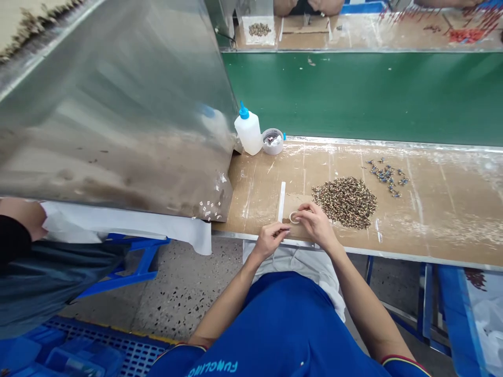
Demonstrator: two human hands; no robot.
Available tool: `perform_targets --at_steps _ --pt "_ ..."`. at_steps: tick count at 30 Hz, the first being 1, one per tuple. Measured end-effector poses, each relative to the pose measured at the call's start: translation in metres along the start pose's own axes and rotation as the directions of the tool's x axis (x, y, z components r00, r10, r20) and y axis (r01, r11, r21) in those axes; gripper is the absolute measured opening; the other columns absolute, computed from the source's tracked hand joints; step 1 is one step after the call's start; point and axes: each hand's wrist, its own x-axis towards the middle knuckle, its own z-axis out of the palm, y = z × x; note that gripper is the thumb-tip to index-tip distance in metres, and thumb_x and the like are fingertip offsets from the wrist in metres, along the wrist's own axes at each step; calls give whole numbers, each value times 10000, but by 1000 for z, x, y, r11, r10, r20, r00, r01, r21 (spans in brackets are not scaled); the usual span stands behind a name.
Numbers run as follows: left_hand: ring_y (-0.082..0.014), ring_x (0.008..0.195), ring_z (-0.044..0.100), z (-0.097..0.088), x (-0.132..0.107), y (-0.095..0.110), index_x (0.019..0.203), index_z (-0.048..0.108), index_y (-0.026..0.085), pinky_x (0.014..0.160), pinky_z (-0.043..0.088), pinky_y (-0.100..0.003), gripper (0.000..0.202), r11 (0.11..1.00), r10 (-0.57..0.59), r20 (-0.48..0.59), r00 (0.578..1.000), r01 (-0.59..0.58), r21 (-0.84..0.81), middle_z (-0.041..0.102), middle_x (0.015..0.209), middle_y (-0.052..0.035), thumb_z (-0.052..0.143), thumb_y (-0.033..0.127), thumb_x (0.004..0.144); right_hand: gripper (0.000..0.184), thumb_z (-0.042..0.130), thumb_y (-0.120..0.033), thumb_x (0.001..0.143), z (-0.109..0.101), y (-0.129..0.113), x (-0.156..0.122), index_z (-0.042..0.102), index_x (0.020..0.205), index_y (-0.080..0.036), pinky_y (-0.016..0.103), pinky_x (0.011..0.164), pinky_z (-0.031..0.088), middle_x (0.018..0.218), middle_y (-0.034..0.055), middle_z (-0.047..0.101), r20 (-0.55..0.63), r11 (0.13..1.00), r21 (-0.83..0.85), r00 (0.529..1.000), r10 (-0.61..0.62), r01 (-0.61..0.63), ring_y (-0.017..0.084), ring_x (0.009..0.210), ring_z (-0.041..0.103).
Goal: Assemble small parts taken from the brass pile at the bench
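Note:
My left hand (272, 239) and my right hand (314, 223) meet at the near edge of a brown cardboard-covered worktop (432, 209). The left fingers are pinched on a tiny piece I cannot make out. The right fingers are curled over a small pale ring (294, 218) that lies on the worktop. Just beyond the ring stands a thin white strip (282, 201), pointing away from me. Right of my right hand lies a heap of several small dark beads or parts (345, 202).
A white glue bottle with a blue cap (248, 131) and a small round tub (272, 141) stand at the worktop's far left. A few blue-grey parts (387, 175) lie scattered farther right. A large metal housing (118, 104) fills the left. Another person's sleeve (23, 246) shows at far left.

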Motion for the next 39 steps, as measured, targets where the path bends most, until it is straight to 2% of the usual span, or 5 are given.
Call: perform_targets --at_steps 9,15,21,25,39 --pt "-104 525 629 -2 -1 -2 960 756 135 515 528 -195 245 996 -74 25 997 75 -48 717 768 -54 644 347 909 232 534 -175 954 4 0 -1 747 890 -240 327 748 502 937 76 641 -63 998 -35 997 41 -43 206 858 607" --pt "-103 524 623 -1 0 -2 937 753 132 507 520 -188 250 998 -56 -2 998 56 -21 709 736 -48 640 354 911 211 554 -246 951 4 -2 1 735 845 -230 342 774 541 945 73 674 -91 971 215 987 129 -107 202 871 656" --pt "-106 528 611 1 0 -1 917 767 134 503 500 -193 258 999 -13 -15 1000 14 43 726 751 -66 625 349 927 257 551 -437 961 13 -5 -24 647 880 -212 312 626 542 817 55 706 -340 783 563 789 512 -265 178 691 644" --pt "-142 634 660 1 1 2 912 775 149 573 521 -220 224 993 26 -17 1000 -24 119 750 789 -80 631 319 930 302 558 -499 947 24 -16 -41 603 870 -210 294 584 530 779 44 696 -389 717 638 687 614 -279 158 620 625" --pt "-148 643 661 3 3 5 871 755 169 637 525 -246 157 985 30 6 1000 -30 173 735 758 -49 618 223 927 268 563 -472 947 42 -24 -40 610 869 -220 299 564 537 751 31 690 -413 753 615 718 561 -235 153 583 612"
